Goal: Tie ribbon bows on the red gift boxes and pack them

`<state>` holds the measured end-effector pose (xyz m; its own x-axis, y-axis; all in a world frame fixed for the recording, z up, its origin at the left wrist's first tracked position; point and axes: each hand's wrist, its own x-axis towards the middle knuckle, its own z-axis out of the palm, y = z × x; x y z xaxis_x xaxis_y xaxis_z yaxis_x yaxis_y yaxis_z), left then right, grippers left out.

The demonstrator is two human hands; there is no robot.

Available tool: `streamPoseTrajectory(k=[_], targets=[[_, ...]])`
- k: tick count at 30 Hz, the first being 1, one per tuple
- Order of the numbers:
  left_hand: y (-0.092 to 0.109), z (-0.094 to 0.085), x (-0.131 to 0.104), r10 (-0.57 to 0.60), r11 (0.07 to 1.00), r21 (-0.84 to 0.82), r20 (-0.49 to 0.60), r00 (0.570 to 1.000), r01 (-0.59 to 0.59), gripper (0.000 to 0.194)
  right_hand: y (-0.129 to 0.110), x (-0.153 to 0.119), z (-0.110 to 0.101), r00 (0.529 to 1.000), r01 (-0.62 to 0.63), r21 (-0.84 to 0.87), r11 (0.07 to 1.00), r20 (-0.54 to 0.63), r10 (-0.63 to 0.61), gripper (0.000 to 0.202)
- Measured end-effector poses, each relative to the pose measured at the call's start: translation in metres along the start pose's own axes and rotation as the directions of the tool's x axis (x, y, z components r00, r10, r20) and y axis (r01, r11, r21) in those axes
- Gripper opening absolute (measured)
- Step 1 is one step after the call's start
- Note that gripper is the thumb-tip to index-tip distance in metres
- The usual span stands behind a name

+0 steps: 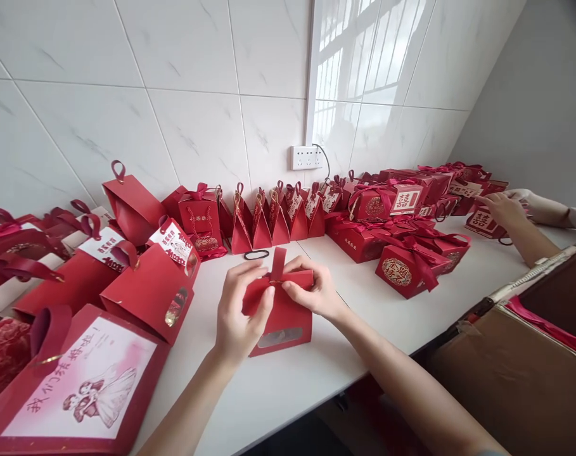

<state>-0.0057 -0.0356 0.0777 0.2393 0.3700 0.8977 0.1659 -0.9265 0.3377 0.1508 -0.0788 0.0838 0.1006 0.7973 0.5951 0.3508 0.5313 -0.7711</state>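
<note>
A red gift box (pixel 292 313) with a small clear window near its base stands upright on the white table before me. From its top rises a dark red ribbon loop (pixel 278 263). My left hand (pixel 240 304) closes on the box's upper left, its thumb at the foot of the ribbon. On the other side my right hand (pixel 316 288) grips the top edge, thumb pressed close to the same spot. What the thumbs pinch there is too small to make out. Just behind the box lies a black oval band (pixel 256 255).
Larger red boxes with printed cards (pixel 88 380) crowd the left. A row of triangular red boxes (pixel 273 218) lines the wall below a socket strip (pixel 307 158). Bow-tied boxes (pixel 406 269) stand right. A co-worker's hands (pixel 506 209) hold a box beyond a cardboard carton (pixel 516 373).
</note>
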Motion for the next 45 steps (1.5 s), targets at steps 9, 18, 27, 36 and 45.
streamPoseTrajectory(k=[9, 18, 27, 36, 45], targets=[[0.025, 0.014, 0.002, 0.036, 0.994, -0.107, 0.134, 0.990, -0.022, 0.019, -0.023, -0.037, -0.032, 0.996, -0.058, -0.115, 0.992, -0.078, 0.049, 0.017], [0.092, 0.054, 0.027, -0.117, 0.904, -0.329, 0.423, 0.899, 0.273, 0.019, -0.070, -0.081, -0.092, 0.929, -0.220, -0.149, 0.964, -0.335, 0.160, 0.020], [0.152, 0.083, 0.048, -0.118, 0.830, -0.423, 0.502, 0.857, 0.362, 0.020, -0.123, -0.113, -0.138, 0.870, -0.278, -0.164, 0.946, -0.460, 0.176, 0.018], [0.190, 0.100, 0.053, -0.085, 0.822, -0.437, 0.539, 0.838, 0.365, 0.020, -0.147, -0.134, -0.155, 0.802, -0.241, -0.381, 0.893, -0.596, -0.038, 0.009], [0.207, 0.103, 0.057, -0.033, 0.805, -0.494, 0.514, 0.857, 0.328, 0.013, -0.161, -0.143, -0.157, 0.768, -0.303, -0.317, 0.899, -0.640, 0.033, 0.009]])
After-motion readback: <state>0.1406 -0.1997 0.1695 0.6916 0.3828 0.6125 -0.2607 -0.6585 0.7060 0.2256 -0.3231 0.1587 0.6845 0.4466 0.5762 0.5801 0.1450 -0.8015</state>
